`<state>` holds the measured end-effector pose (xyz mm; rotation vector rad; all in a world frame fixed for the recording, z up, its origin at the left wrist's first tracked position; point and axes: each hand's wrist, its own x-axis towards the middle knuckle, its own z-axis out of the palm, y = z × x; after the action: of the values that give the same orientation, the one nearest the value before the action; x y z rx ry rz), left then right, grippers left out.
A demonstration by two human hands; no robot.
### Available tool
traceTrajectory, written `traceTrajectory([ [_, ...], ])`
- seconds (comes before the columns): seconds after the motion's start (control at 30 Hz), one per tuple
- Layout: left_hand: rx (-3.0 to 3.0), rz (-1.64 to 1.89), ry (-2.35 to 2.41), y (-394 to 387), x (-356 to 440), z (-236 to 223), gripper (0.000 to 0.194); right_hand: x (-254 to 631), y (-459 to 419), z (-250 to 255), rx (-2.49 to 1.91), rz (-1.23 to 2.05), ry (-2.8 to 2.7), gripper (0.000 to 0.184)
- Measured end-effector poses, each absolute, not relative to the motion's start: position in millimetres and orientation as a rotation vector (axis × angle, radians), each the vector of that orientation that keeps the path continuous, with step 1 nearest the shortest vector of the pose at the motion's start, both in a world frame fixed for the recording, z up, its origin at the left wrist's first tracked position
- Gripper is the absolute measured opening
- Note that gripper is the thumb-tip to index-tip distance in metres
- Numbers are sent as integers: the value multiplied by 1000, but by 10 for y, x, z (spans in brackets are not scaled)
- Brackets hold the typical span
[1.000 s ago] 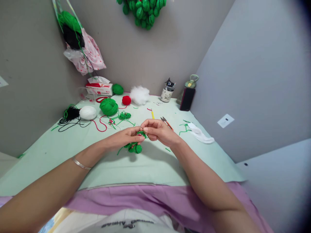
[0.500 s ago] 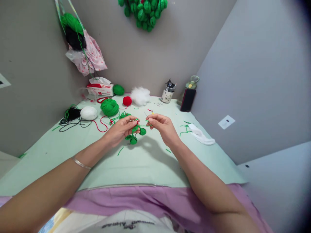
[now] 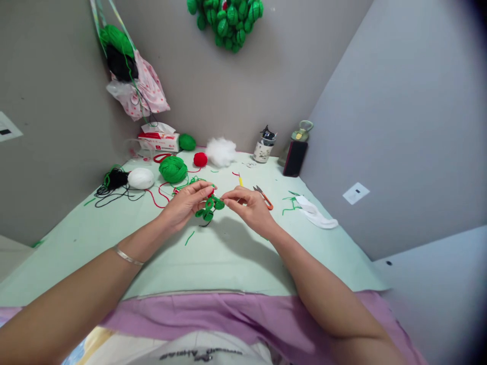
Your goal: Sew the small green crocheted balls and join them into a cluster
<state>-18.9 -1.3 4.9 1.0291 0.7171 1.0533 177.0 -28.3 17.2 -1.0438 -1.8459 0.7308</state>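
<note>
My left hand (image 3: 186, 204) is closed around a small crocheted piece (image 3: 209, 204) of green loops and round green balls, with red and white at its top. The balls dangle below my fingers, and a short dark yarn end hangs under them. Thumb and fingers of my right hand (image 3: 248, 205) are pinched together against the right side of the piece. The thin needle seen there a moment earlier is now mostly hidden by those fingers. Beyond my right hand lie orange-handled scissors (image 3: 268, 202) and a yellow-handled tool (image 3: 240, 180).
Behind my left hand are a green yarn ball (image 3: 173, 169), white yarn (image 3: 140, 178), black yarn (image 3: 115, 179) and red yarn (image 3: 200, 159). White stuffing (image 3: 221, 153), a jar (image 3: 262, 151) and a phone (image 3: 296, 158) stand along the back. White cloth (image 3: 315, 213) lies right.
My right hand has moved left, from beside the crocheted piece to touching it. The scissors, hidden behind that hand before, now show. The view has shifted slightly.
</note>
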Motion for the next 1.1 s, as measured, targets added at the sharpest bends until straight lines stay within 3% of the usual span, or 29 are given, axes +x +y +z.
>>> traceTrajectory([
  [0.87, 1183, 1055, 712, -18, -183, 53, 25, 1794, -251, 148, -1071, 648, -1820, 14],
  [1.1, 1070, 1023, 653, -20, -193, 73, 16, 1797, -248, 151, -1022, 713, -1811, 13],
])
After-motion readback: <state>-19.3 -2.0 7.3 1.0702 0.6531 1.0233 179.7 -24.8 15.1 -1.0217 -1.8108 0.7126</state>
